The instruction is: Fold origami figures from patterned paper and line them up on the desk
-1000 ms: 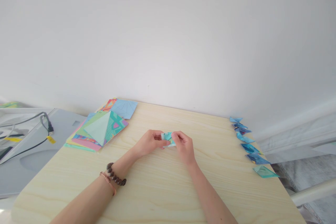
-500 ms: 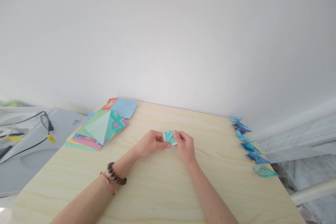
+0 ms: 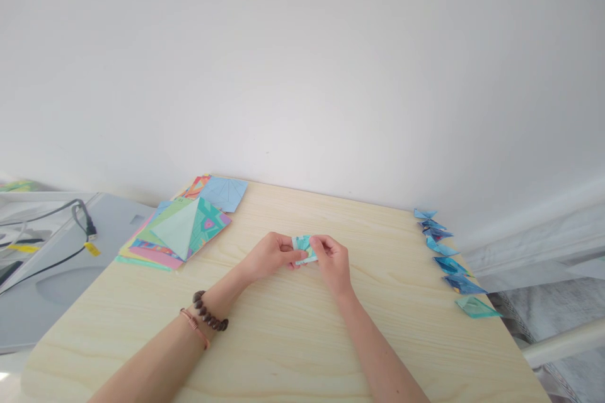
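Observation:
A small folded piece of paper point(image 3: 302, 244), teal and white with a pattern, is held between my two hands over the middle of the table. My left hand point(image 3: 271, 257) pinches its left side, thumb across the front. On the right side, the thumb and fingers of my right hand point(image 3: 332, 260) grip it too. Parts of the paper are covered by the fingers. A dark bead bracelet point(image 3: 210, 313) and a copper-coloured bangle point(image 3: 193, 326) are on my left wrist.
Patterned paper sheets point(image 3: 208, 227) lie piled at the table's left, beside a light blue creased sheet point(image 3: 224, 194). Several folded paper boats point(image 3: 451, 266) line the right edge of the wooden table point(image 3: 283, 340). Cables point(image 3: 87, 227) lie on a grey surface at left. A wall stands behind.
My left thumb has shifted slightly up over the folded paper, which shows a little more of its lower edge. Both hands keep their grip in the same place.

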